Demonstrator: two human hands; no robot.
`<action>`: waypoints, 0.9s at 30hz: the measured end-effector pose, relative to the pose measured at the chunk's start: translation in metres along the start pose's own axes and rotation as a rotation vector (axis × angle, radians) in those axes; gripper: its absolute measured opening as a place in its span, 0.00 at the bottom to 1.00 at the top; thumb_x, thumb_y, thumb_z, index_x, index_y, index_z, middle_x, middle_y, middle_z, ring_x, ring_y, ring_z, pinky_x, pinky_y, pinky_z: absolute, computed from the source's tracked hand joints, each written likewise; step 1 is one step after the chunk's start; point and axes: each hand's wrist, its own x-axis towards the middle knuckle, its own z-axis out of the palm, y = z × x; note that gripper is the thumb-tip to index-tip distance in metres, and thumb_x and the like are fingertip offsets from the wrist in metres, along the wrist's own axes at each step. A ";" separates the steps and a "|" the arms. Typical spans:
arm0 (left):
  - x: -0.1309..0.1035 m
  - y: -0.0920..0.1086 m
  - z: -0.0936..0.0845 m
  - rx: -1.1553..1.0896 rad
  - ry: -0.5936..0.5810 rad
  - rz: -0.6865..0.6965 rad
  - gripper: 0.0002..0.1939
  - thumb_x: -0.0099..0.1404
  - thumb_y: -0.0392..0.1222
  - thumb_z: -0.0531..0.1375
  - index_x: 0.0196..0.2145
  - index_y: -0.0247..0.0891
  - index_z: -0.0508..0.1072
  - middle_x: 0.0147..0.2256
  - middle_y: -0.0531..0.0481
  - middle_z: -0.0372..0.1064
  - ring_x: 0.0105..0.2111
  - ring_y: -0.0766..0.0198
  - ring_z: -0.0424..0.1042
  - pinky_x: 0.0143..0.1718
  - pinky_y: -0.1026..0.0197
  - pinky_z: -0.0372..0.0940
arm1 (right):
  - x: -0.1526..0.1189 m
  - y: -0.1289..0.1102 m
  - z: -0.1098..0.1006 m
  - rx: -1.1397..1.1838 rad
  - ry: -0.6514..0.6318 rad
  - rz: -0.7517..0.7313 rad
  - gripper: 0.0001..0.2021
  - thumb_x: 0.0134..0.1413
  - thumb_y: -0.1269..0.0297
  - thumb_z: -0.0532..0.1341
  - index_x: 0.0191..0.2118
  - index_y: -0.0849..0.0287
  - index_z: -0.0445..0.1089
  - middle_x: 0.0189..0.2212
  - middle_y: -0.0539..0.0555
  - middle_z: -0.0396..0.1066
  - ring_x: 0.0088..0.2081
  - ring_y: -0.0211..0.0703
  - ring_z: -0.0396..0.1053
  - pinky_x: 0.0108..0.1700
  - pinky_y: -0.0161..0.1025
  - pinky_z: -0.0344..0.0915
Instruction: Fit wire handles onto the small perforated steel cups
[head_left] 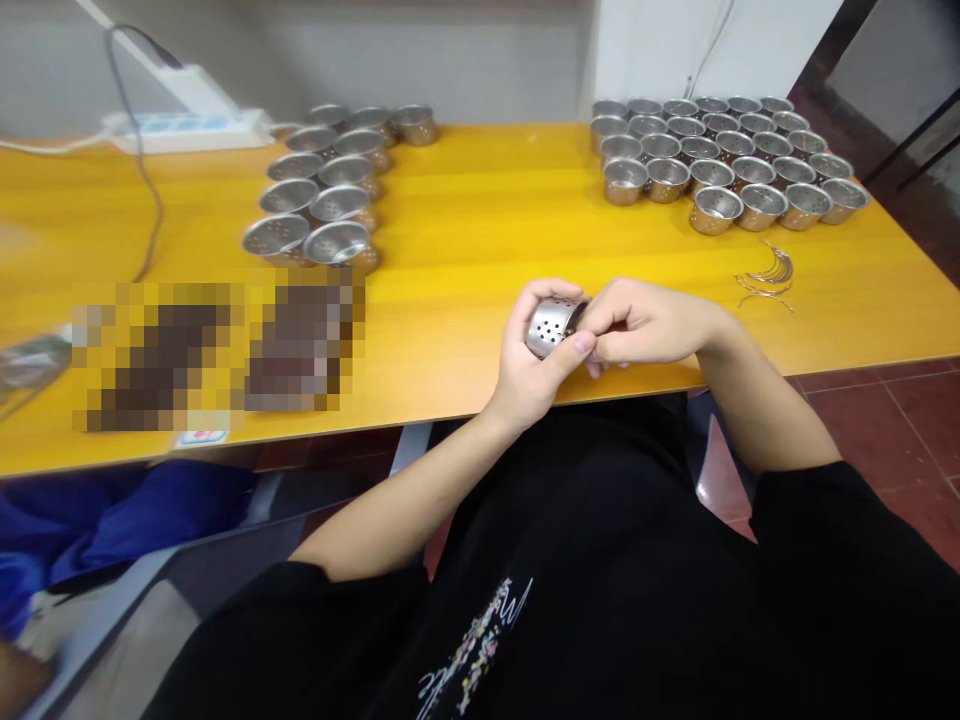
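Note:
My left hand (523,372) is wrapped round a small perforated metal cup (550,326), held tilted on its side above the front edge of the table. Its round holes show on the side facing up. At the cup's right end, my right hand (651,318) is closed in a pinch against the rim. Whatever sits between those fingertips is hidden. To the right of my hands, several thin curved metal wires (780,268) lie in a loose bunch on the yellow table (480,225).
Rows of similar perforated cups (625,182) stand at the back right. More cups (339,243) are lined up at the back left, near a white power strip (195,130) and a dark cable (154,200). Two blurred-out dark objects (300,345) lie at the left front.

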 end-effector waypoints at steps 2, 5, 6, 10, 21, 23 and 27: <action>0.002 -0.004 -0.001 -0.030 -0.004 0.064 0.35 0.78 0.72 0.82 0.69 0.52 0.80 0.57 0.47 0.85 0.49 0.56 0.90 0.51 0.57 0.85 | 0.000 -0.002 0.000 0.012 -0.011 -0.009 0.16 0.76 0.68 0.66 0.31 0.60 0.79 0.28 0.51 0.82 0.29 0.34 0.72 0.36 0.33 0.64; 0.005 -0.003 -0.002 -0.067 -0.025 0.108 0.32 0.79 0.66 0.82 0.71 0.52 0.84 0.57 0.47 0.85 0.48 0.58 0.88 0.49 0.59 0.84 | 0.000 -0.005 0.000 0.030 -0.021 -0.023 0.17 0.75 0.70 0.65 0.30 0.60 0.79 0.28 0.50 0.81 0.28 0.33 0.71 0.35 0.33 0.63; 0.006 -0.002 -0.002 -0.074 -0.031 0.120 0.31 0.79 0.64 0.82 0.71 0.52 0.84 0.56 0.47 0.85 0.47 0.59 0.87 0.49 0.60 0.83 | 0.000 -0.006 0.000 0.032 -0.021 -0.028 0.16 0.75 0.70 0.65 0.30 0.60 0.79 0.28 0.50 0.81 0.28 0.33 0.70 0.35 0.33 0.63; 0.010 0.004 0.000 -0.090 -0.027 0.162 0.29 0.78 0.58 0.83 0.69 0.50 0.87 0.53 0.48 0.83 0.45 0.61 0.82 0.45 0.62 0.81 | -0.002 -0.007 -0.001 0.017 -0.023 -0.005 0.14 0.74 0.72 0.65 0.32 0.61 0.81 0.27 0.49 0.80 0.28 0.33 0.71 0.35 0.32 0.63; 0.011 0.001 0.000 -0.062 -0.057 0.121 0.30 0.81 0.70 0.82 0.67 0.53 0.84 0.51 0.49 0.80 0.42 0.62 0.81 0.42 0.62 0.80 | -0.007 -0.003 -0.006 0.041 -0.068 0.110 0.13 0.74 0.73 0.65 0.36 0.61 0.84 0.23 0.46 0.77 0.24 0.32 0.69 0.34 0.31 0.65; 0.011 0.001 0.000 -0.070 -0.059 0.118 0.29 0.80 0.68 0.83 0.66 0.53 0.84 0.50 0.50 0.80 0.41 0.62 0.81 0.42 0.63 0.80 | -0.006 -0.002 -0.007 0.044 -0.070 0.114 0.13 0.74 0.73 0.65 0.36 0.61 0.85 0.23 0.45 0.77 0.24 0.32 0.69 0.34 0.31 0.65; 0.010 0.001 0.001 -0.098 -0.022 0.097 0.27 0.79 0.63 0.85 0.64 0.52 0.84 0.50 0.50 0.80 0.41 0.64 0.82 0.42 0.64 0.80 | -0.006 -0.002 -0.008 0.041 -0.068 0.101 0.13 0.75 0.72 0.65 0.36 0.61 0.85 0.24 0.46 0.78 0.26 0.33 0.70 0.35 0.32 0.66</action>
